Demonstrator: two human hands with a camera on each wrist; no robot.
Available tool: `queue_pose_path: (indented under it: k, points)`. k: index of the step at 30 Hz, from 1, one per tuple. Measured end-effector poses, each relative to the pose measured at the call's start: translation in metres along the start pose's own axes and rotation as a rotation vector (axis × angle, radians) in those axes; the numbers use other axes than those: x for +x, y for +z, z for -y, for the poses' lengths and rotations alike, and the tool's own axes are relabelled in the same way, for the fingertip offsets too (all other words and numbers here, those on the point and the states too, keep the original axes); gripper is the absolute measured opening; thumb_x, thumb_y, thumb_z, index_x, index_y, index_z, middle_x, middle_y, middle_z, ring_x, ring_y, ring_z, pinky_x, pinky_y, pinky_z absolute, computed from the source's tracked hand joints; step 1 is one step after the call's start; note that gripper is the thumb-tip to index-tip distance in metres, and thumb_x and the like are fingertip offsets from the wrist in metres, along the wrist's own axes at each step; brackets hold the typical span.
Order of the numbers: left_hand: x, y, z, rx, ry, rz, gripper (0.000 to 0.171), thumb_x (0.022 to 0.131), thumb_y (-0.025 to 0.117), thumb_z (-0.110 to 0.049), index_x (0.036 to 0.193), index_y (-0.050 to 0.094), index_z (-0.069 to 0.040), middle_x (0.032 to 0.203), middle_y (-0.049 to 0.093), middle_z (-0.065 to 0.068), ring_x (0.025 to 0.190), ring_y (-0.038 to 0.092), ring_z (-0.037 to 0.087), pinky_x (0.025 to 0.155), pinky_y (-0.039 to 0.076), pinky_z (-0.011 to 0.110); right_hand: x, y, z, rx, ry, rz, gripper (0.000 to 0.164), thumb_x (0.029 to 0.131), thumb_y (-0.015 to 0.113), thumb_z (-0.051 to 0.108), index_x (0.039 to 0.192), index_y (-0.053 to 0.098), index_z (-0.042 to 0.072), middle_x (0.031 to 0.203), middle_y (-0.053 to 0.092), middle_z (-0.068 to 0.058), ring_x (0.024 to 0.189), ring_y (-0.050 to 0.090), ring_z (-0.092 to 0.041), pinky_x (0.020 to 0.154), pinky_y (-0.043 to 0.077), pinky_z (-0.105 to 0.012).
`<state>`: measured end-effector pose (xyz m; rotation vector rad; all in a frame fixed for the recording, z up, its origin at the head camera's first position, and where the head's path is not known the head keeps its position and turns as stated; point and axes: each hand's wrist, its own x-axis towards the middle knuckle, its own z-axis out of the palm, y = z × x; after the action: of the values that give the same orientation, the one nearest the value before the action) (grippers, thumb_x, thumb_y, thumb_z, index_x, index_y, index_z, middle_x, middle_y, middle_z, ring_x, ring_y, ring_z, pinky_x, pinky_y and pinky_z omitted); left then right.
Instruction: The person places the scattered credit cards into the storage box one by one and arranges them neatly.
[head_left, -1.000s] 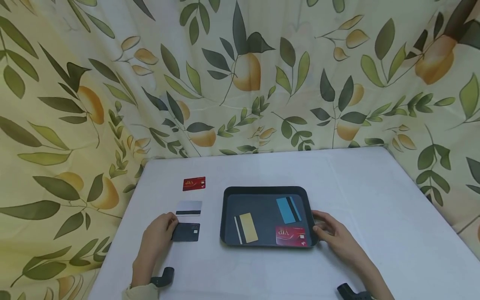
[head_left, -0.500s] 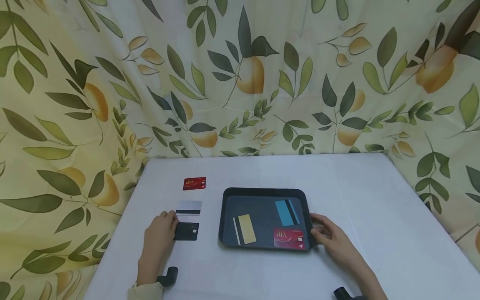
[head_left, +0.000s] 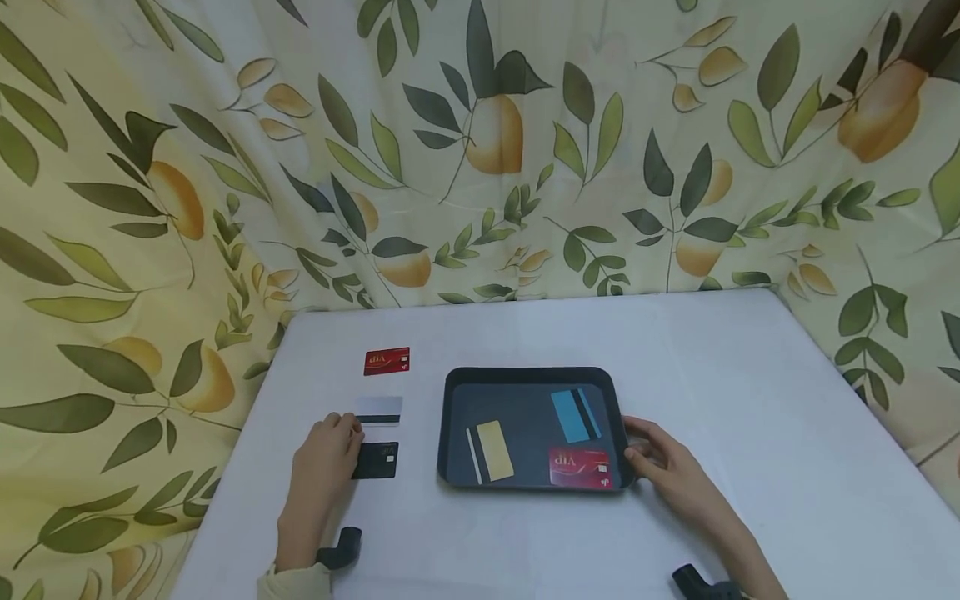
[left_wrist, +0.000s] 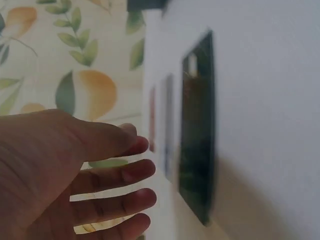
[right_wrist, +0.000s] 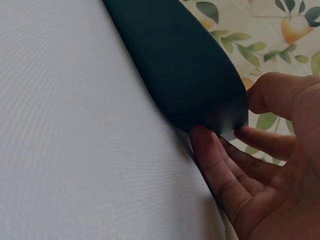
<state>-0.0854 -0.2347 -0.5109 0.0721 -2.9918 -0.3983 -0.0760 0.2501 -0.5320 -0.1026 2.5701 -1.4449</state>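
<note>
In the head view, my left hand (head_left: 324,457) is at the left edge of a black card (head_left: 377,461) and hides part of it. From the left wrist, my thumb and index fingertips meet while the other fingers extend loosely beside that card, with nothing held. Just beyond lies a silver card (head_left: 380,410) with a dark stripe, then a red VIP card (head_left: 387,361). My right hand (head_left: 671,471) grips the right side of a dark tray (head_left: 525,377), thumb and fingers against its outer wall. Inside the tray lie a gold card (head_left: 495,451), a blue card (head_left: 573,416) and another red VIP card (head_left: 580,468).
A white cloth covers the table (head_left: 720,367). Behind and to the left hangs a curtain (head_left: 465,250) printed with leaves and fruit. Dark wrist-worn devices (head_left: 341,547) are on both wrists.
My left hand has shifted slightly right, covering more of the black card's left end. My right hand stays on the tray. The head view has tilted a little.
</note>
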Motion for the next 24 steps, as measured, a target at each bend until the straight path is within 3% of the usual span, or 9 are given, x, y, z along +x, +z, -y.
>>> queue_pose_path:
  k: [7, 12, 16, 20, 24]
  points:
    - [0.0, -0.019, -0.033, -0.124, 0.131, 0.006, 0.017, 0.093, 0.067, -0.021, 0.11, 0.067, -0.017, 0.103, 0.068, 0.0, 0.096, 0.062, 0.018, 0.073, 0.054, 0.033, -0.001, -0.001, 0.0, -0.014, -0.014, -0.008, 0.054, 0.099, 0.058, 0.03, 0.147, 0.04, 0.012, 0.139, 0.052, -0.017, 0.098, 0.062, -0.002, 0.075, 0.052, -0.022]
    - [-0.003, -0.027, -0.06, -0.247, 0.254, 0.027, 0.026, 0.092, 0.07, -0.021, 0.118, 0.064, -0.023, 0.113, 0.065, -0.006, 0.104, 0.062, 0.015, 0.084, 0.055, 0.034, -0.001, -0.001, 0.003, -0.016, -0.014, -0.004, 0.055, 0.1, 0.058, 0.031, 0.148, 0.039, 0.013, 0.134, 0.056, -0.018, 0.1, 0.064, -0.014, 0.074, 0.052, -0.022]
    - [-0.004, -0.029, -0.085, -0.322, 0.311, 0.098, 0.033, 0.091, 0.071, -0.022, 0.122, 0.062, -0.029, 0.12, 0.063, -0.011, 0.11, 0.061, 0.012, 0.09, 0.055, 0.034, -0.001, -0.003, 0.006, -0.019, -0.003, 0.0, 0.056, 0.1, 0.058, 0.031, 0.149, 0.038, 0.013, 0.134, 0.056, -0.018, 0.101, 0.065, -0.018, 0.074, 0.052, -0.023]
    - [-0.003, -0.027, -0.106, -0.34, 0.403, 0.163, 0.036, 0.092, 0.07, -0.023, 0.126, 0.06, -0.028, 0.126, 0.061, -0.013, 0.118, 0.057, 0.01, 0.096, 0.053, 0.034, -0.002, -0.002, 0.005, -0.022, 0.0, 0.002, 0.056, 0.1, 0.058, 0.03, 0.149, 0.038, 0.013, 0.137, 0.054, -0.018, 0.102, 0.065, -0.018, 0.074, 0.052, -0.022]
    - [0.002, -0.02, -0.12, -0.295, 0.489, 0.202, 0.04, 0.092, 0.07, -0.019, 0.13, 0.059, -0.022, 0.131, 0.061, -0.008, 0.122, 0.058, 0.013, 0.099, 0.052, 0.033, -0.003, 0.001, 0.004, -0.012, -0.019, -0.002, 0.055, 0.1, 0.058, 0.03, 0.148, 0.039, 0.013, 0.14, 0.052, -0.018, 0.105, 0.065, -0.023, 0.075, 0.053, -0.023]
